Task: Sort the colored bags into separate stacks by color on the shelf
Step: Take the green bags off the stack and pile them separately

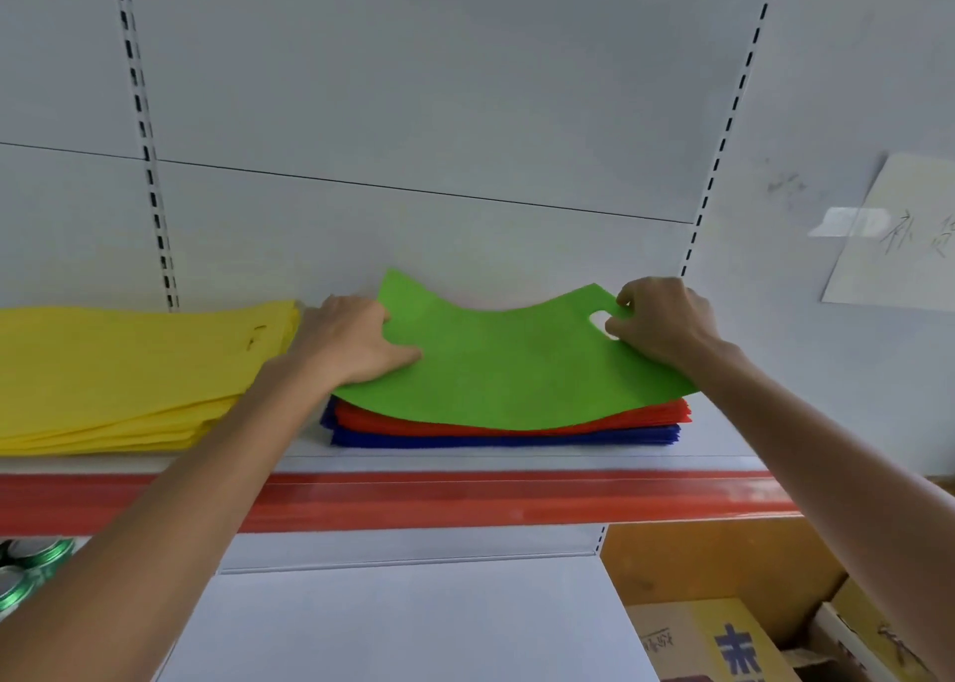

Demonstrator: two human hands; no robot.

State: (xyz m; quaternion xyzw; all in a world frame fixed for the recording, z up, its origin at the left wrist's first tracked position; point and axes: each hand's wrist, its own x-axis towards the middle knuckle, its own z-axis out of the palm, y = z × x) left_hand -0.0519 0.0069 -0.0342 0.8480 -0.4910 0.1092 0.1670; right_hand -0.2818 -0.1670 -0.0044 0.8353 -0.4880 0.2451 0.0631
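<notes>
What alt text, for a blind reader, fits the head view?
A left hand and right hand hold a green bag over red bags and blue bags on a shelf; a yellow stack lies to their left.

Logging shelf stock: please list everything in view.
shelf: one, white, red front strip
green bag: one, green, atop the mixed stack
red bags: several, red, under it
blue bags: several, blue, stack's bottom
yellow bags: one stack, yellow, shelf's left
paper sheet: one, white, right wall
cardboard boxes: at least two, brown, lower right
shiny green items: a few, green, lower left, unidentifiable
left hand: grips green bag's left edge
right hand: pinches green bag's handle cutout
</notes>
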